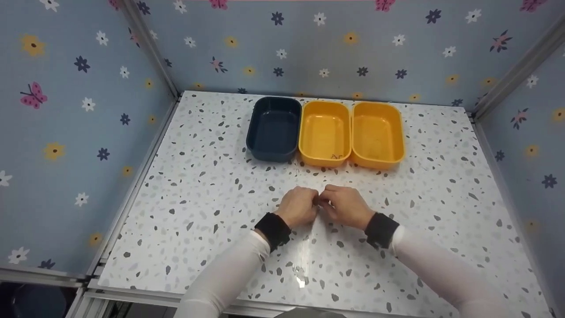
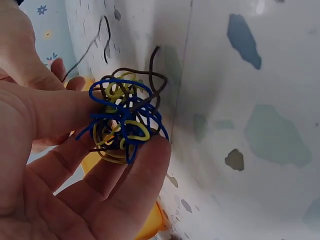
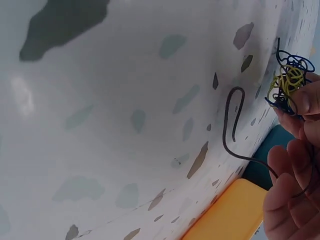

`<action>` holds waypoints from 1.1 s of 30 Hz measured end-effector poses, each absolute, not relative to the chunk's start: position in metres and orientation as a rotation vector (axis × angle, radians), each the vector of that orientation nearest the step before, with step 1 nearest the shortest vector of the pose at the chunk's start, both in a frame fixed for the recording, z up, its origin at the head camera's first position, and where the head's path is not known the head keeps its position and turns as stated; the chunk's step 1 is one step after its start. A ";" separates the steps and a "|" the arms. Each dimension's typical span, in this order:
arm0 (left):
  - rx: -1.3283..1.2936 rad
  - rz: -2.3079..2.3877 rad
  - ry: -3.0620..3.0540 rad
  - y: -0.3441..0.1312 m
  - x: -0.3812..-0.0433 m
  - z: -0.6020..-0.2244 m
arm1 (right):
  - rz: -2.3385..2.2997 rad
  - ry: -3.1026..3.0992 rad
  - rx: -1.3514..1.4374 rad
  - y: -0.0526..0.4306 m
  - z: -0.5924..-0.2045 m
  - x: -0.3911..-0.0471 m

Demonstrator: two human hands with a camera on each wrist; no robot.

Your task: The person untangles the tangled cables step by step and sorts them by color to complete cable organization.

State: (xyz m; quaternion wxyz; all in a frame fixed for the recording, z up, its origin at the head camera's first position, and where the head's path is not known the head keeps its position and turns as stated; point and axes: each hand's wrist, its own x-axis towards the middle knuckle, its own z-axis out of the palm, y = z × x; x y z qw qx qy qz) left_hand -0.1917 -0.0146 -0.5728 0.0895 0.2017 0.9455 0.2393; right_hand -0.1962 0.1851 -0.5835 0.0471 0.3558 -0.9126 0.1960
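My left hand (image 1: 300,205) grips a small tangle of thin, wire-like strands (image 2: 125,115) in blue, yellow and dark brown between thumb and fingertips. Close beside it, my right hand (image 1: 348,205) pinches a dark brown strand (image 3: 224,131). One end of that strand bends into a hook, hanging free beyond the fingers in the right wrist view. Both hands meet above the table, in front of the bins. The tangle is hidden behind the hands in the head view.
A dark blue bin (image 1: 273,152) and two yellow bins, one in the middle (image 1: 325,161) and one on the right (image 1: 378,163), stand side by side on the speckled table (image 1: 198,176). A few small dark strands (image 1: 337,156) lie in the middle bin. Flower-patterned walls (image 1: 300,44) enclose the table.
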 end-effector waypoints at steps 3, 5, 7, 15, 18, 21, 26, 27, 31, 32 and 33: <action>0.572 0.706 2.798 -0.015 -0.192 -0.573 | 0.591 -2.821 1.066 0.190 -0.584 -0.197; 0.554 0.727 2.785 -0.015 -0.192 -0.573 | 0.587 -2.833 1.062 0.195 -0.584 -0.197; 0.547 0.752 2.774 -0.015 -0.192 -0.573 | 0.580 -2.838 1.069 0.201 -0.585 -0.197; 0.480 0.733 2.758 -0.020 -0.196 -0.571 | 0.623 -2.946 0.785 0.241 -0.571 -0.212; 0.454 0.702 2.749 -0.023 -0.195 -0.571 | 0.634 -2.943 0.698 0.253 -0.566 -0.215; 0.457 0.678 2.744 -0.023 -0.194 -0.571 | 0.635 -2.913 0.731 0.256 -0.564 -0.215; 0.461 0.675 2.755 -0.021 -0.194 -0.570 | 0.622 -2.836 0.677 0.253 -0.561 -0.213; 0.459 0.674 2.758 -0.020 -0.193 -0.571 | 0.626 -2.830 0.654 0.251 -0.560 -0.213; 0.460 0.664 2.768 -0.019 -0.192 -0.572 | 0.690 -2.833 0.592 0.247 -0.557 -0.215; 0.462 0.662 2.770 -0.019 -0.191 -0.573 | 0.715 -2.836 0.578 0.246 -0.556 -0.216; 0.465 0.660 2.772 -0.019 -0.191 -0.573 | 0.740 -2.836 0.565 0.245 -0.555 -0.217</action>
